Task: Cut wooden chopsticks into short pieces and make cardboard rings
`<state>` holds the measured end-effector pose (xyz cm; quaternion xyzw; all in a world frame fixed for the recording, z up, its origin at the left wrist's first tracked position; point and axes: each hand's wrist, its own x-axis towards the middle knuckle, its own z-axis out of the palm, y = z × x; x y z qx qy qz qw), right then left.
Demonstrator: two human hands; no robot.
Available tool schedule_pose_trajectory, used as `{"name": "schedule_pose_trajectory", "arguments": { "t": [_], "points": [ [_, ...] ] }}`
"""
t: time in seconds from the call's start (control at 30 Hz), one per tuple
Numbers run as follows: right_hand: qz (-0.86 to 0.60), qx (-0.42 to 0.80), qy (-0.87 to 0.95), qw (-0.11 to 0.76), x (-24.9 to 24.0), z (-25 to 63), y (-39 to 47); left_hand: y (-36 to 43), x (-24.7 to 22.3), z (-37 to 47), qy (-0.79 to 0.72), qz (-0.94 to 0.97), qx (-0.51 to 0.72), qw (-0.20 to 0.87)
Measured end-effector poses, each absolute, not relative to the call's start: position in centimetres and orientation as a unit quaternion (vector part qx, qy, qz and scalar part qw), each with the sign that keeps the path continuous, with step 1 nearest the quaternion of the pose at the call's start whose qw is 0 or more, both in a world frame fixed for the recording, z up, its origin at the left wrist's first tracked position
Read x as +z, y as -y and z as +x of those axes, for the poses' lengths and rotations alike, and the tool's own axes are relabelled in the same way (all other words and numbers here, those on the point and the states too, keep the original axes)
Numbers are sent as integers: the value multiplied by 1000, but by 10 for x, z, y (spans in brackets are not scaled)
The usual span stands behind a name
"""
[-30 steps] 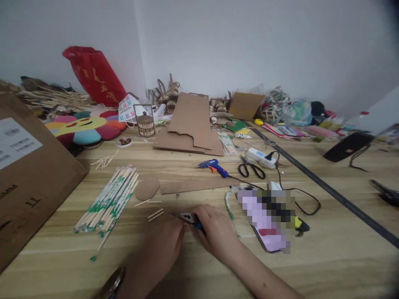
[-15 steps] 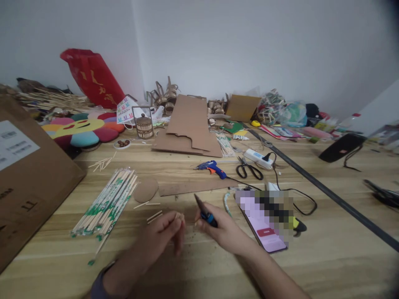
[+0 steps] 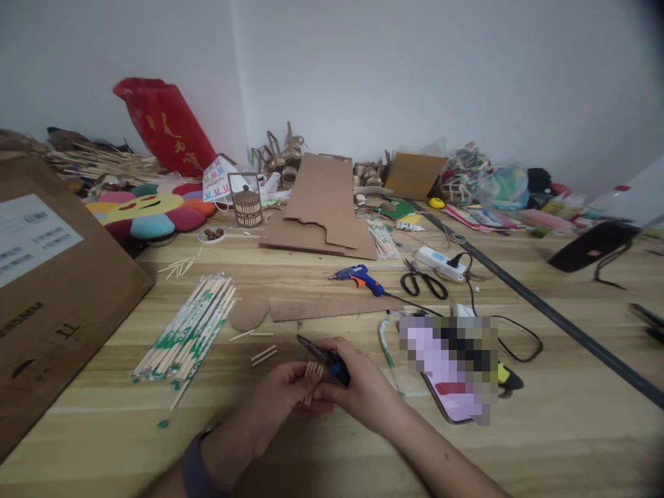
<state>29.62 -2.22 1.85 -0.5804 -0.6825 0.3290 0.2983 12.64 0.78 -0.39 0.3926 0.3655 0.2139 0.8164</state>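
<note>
Several short wooden stick pieces [image 3: 313,372] are pinched between the thumb and fingers of my left hand [image 3: 277,398]. My right hand [image 3: 360,391] is closed round blue-and-black pliers [image 3: 322,356], their dark pointed jaws aimed up and left. Its fingertips meet the left hand at the sticks. Just beyond the hands, loose cut stick pieces [image 3: 264,355] lie near a round cardboard disc [image 3: 250,310]. To the left are bundles of chopsticks [image 3: 189,332] in green-and-white wrappers.
A long cardboard strip [image 3: 332,309], blue glue gun [image 3: 360,278] and black scissors [image 3: 422,280] lie ahead. On the right are a phone [image 3: 440,387], a power strip [image 3: 440,263] and a long dark bar [image 3: 550,315]. A large cardboard box [image 3: 67,304] stands left, cardboard sheets [image 3: 321,200] behind.
My right hand has moved left with the pliers and now meets my left hand. The sticks in my left hand show more clearly. The whole view has shifted slightly.
</note>
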Motion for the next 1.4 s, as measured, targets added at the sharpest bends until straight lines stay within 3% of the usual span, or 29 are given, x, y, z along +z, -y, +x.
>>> {"name": "schedule_pose_trajectory", "arguments": {
  "t": [0.2, 0.43, 0.7, 1.03, 1.17, 1.4],
  "points": [
    [-523, 313, 718, 336, 7, 292, 26, -10, -7, 126, -357, 289, 233, 857],
    [-503, 376, 702, 335, 5, 291, 26, -9, -3, 124, -363, 293, 222, 856],
    [-547, 317, 691, 352, 14, 294, 20, -12, 0, 122, -351, 369, 256, 822],
    [-562, 390, 643, 344, 15, 294, 19, -11, -6, 126, -337, 574, 255, 701],
    [-556, 405, 636, 350, 16, 297, 18, -11, -5, 124, -380, 683, 229, 580],
    [-579, 390, 601, 390, 13, 310, 9, -35, -19, 100, -418, 857, 264, 142]
  ]
}}
